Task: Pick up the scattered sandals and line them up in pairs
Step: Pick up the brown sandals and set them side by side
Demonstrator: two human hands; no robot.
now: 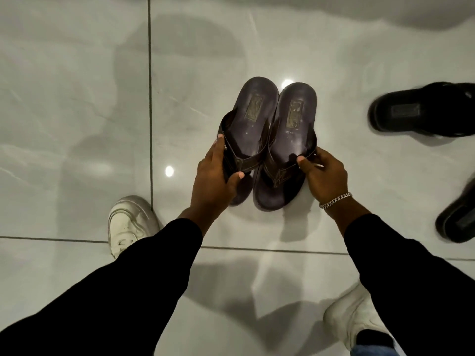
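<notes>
Between the two hands, a pair of brown thong sandals (267, 140) sits side by side; the left hand (216, 176) grips one strap, the right hand (321, 176) pinches the other.

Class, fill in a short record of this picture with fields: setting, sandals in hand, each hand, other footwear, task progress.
setting: glossy pale tiled floor
sandals in hand: two dark brown sandals, left sandal and right sandal, side by side, heels away from the camera
left hand: grips the left sandal's strap
right hand: fingers pinch the right sandal's strap
other footwear: two black sandals apart at right
task progress: brown pair together; black ones not yet paired
</notes>
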